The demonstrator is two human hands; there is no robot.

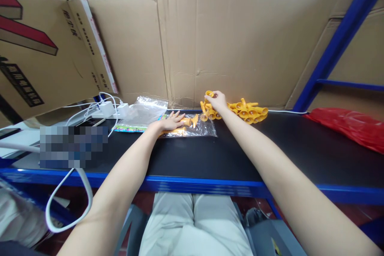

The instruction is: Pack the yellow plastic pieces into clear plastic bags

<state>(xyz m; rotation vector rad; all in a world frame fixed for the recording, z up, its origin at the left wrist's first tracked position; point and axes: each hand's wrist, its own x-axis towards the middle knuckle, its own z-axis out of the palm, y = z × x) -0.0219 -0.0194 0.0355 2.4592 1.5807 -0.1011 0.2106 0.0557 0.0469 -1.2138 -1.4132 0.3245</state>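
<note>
My left hand (171,122) lies flat with its fingers spread on a clear plastic bag (207,128). Orange plastic pieces (186,121) show through the film beside and under that hand. At the back of the table, my right hand (218,101) pinches a yellow cup-ended plastic piece (209,93), its round opening facing up. Just below and to the right of the right hand lies a pile of similar yellow pieces (249,113), some partly hidden by the right wrist. Behind the left hand is another clear bag (144,110), and a colourful printed strip (129,129) shows near it.
Cardboard (240,40) walls the back of the black tabletop (204,156). White chargers (106,109) and cables lie at left, near a pixelated patch. A red plastic bag (345,126) lies at right. Blue metal edging (204,185) runs along the front.
</note>
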